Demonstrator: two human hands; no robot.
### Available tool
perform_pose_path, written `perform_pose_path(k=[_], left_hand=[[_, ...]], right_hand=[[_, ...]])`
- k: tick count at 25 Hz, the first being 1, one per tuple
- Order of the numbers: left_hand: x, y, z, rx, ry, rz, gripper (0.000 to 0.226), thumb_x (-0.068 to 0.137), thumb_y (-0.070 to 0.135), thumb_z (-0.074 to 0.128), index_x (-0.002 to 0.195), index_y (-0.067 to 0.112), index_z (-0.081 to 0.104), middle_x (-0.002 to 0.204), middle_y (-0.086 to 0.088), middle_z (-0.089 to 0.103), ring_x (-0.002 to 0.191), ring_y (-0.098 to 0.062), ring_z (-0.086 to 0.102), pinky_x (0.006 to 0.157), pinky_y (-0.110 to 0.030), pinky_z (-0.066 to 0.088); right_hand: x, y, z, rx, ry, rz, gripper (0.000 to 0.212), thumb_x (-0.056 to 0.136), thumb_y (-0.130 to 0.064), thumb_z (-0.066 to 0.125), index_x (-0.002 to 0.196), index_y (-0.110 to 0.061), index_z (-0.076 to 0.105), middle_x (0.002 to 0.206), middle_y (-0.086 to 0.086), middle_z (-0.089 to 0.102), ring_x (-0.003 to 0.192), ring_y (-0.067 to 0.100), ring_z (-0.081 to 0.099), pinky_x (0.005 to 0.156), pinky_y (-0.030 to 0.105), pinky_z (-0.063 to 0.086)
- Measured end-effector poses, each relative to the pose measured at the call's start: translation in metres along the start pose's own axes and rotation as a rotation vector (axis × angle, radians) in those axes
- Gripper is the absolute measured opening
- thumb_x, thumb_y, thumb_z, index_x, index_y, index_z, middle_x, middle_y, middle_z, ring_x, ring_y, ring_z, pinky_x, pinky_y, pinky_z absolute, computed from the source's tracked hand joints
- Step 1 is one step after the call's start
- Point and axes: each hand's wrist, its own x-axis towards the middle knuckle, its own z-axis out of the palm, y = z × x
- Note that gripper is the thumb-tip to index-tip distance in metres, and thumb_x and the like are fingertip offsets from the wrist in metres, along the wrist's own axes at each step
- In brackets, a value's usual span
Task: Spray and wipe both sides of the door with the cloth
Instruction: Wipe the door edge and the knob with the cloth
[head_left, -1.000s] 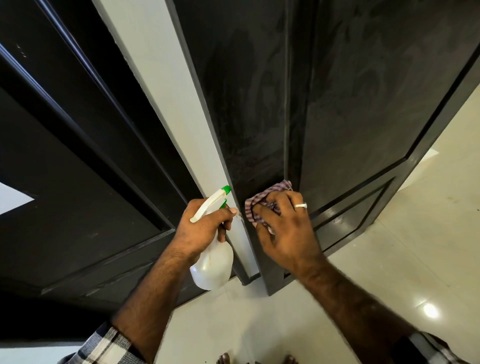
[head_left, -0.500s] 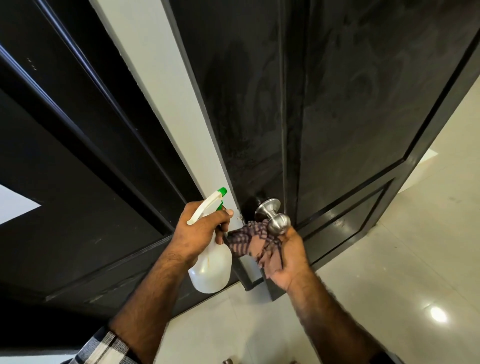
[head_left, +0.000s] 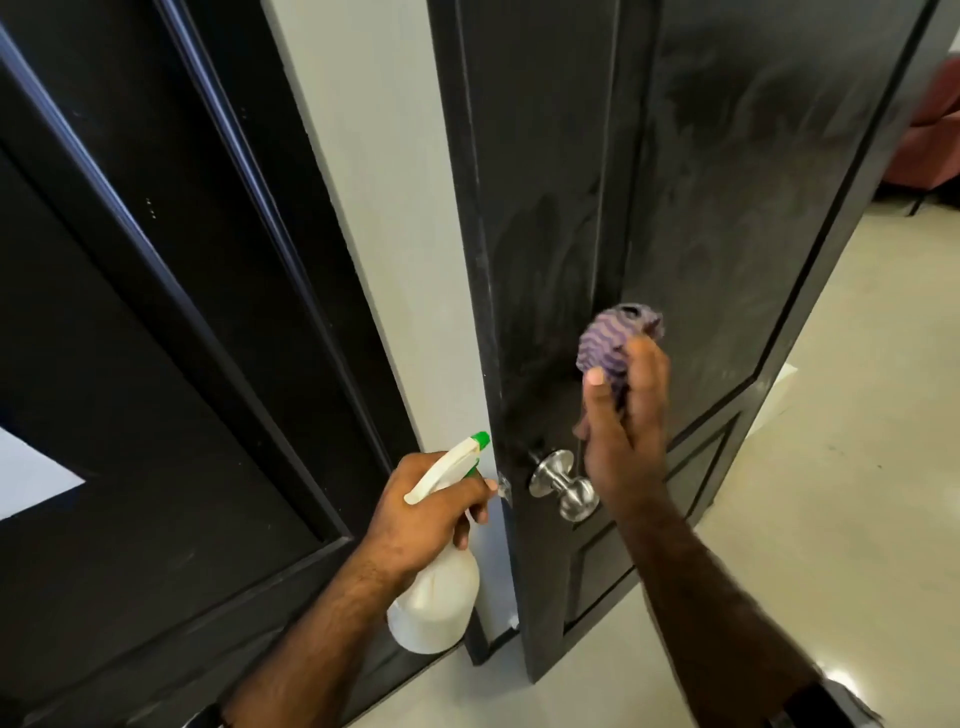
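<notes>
gripping bunched cloth (head_left: 613, 345) in right hand (head_left: 626, 431) fingers against door (head_left: 727, 218); left hand (head_left: 426, 514) clasping spray bottle (head_left: 436, 603)

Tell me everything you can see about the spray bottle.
The spray bottle is white, plastic-looking, with a rounded translucent body, a white trigger head and a green nozzle tip. The left hand grips its neck, holding it roughly upright, nozzle aimed up toward the dark door's edge, low beside the doorknob. Only the hand touches it.

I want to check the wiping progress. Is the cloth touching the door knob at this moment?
Apart. The head view shows the cloth bunched in the right hand, raised above the door knob, with dark door surface visible between them.
</notes>
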Motion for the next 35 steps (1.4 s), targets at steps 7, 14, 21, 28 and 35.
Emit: perform_pose_path(k=[7, 14, 21, 28, 35], left_hand=[[-0.018, 0.042, -0.035, -0.152, 0.029, 0.077, 0.026, 0.094, 0.023, 0.076, 0.112, 0.019, 0.058, 0.081, -0.013, 0.076, 0.059, -0.026, 0.063, 0.069, -0.039, 0.06], [-0.014, 0.103, -0.017, -0.304, 0.315, 0.156, 0.048, 0.084, 0.017, 0.083, 0.118, -0.001, 0.055, 0.082, -0.025, 0.072, 0.051, -0.029, 0.056, 0.063, -0.044, 0.052], [-0.047, 0.16, -0.011, -0.417, 0.45, 0.263, 0.008, 0.09, 0.003, 0.066, 0.085, 0.004, 0.073, 0.081, -0.03, 0.062, 0.047, -0.027, 0.049, 0.054, -0.037, 0.046], [-0.06, 0.204, -0.012, -0.424, 0.506, 0.29, 0.006, 0.086, 0.008, 0.07, 0.091, 0.005, 0.072, 0.084, -0.026, 0.064, 0.05, -0.026, 0.05, 0.057, -0.037, 0.049], [-0.066, 0.272, -0.02, -0.452, 0.456, 0.235, 0.011, 0.084, 0.014, 0.072, 0.081, 0.003, 0.072, 0.081, -0.023, 0.066, 0.048, -0.024, 0.045, 0.055, -0.033, 0.049]], right_hand=[[0.011, 0.033, -0.051, -0.666, -0.525, -0.636, 0.046, 0.1, -0.024, 0.066, 0.144, -0.037, 0.063, 0.15, 0.016, 0.047, 0.138, 0.034, 0.049, 0.117, 0.048, 0.046], [0.126, -0.079, 0.031, -0.29, -0.063, -0.971, 0.045, 0.103, -0.022, 0.065, 0.148, -0.019, 0.063, 0.157, 0.012, 0.054, 0.135, 0.044, 0.051, 0.116, 0.061, 0.038], [0.164, 0.028, -0.054, -0.509, -0.548, -1.476, 0.078, 0.088, -0.013, 0.065, 0.161, -0.033, 0.047, 0.161, 0.001, 0.054, 0.138, 0.035, 0.059, 0.119, 0.054, 0.037], [0.195, -0.11, 0.004, -0.292, -0.232, -1.169, 0.054, 0.107, -0.015, 0.056, 0.161, -0.019, 0.048, 0.172, 0.011, 0.035, 0.16, 0.045, 0.025, 0.126, 0.07, 0.02], [0.259, -0.074, -0.068, -0.518, -0.417, -1.636, 0.063, 0.097, -0.014, 0.068, 0.158, -0.024, 0.054, 0.166, 0.006, 0.047, 0.154, 0.037, 0.041, 0.126, 0.066, 0.028]])
